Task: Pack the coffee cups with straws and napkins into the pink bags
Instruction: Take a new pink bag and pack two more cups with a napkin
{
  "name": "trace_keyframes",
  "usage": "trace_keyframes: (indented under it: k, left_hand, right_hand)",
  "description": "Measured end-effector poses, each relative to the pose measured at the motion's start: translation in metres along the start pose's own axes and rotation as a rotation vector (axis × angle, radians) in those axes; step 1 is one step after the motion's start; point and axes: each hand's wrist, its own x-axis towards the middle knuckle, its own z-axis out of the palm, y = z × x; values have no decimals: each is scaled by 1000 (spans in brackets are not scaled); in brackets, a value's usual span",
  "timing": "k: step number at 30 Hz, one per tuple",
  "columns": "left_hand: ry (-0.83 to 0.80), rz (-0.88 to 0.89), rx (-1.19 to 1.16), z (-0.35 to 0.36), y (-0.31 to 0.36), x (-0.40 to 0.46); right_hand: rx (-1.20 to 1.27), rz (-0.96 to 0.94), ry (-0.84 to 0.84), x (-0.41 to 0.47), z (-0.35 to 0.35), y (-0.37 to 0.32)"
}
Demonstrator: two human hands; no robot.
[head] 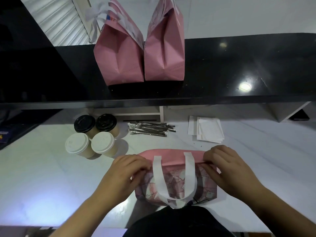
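Both hands, left (125, 170) and right (227, 165), pinching top edge of near bag (176, 180) with curled fingers, apparently closing it. Two bags (119, 53) standing on far shelf, likely packed. Four cups (92, 135), straws (150, 129), napkins (207, 130) waiting on counter (51, 177).
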Motion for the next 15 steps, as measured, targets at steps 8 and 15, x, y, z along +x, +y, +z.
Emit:
trace_keyframes:
  k: [8,15]
  left_hand:
    - [-174,-7,75,-10,14,20]
    - [-203,30,214,-5,44,56]
  right_hand:
    - [-34,20,-171,20,-12,-9]
    - [-59,-52,-279,56,-19,-29]
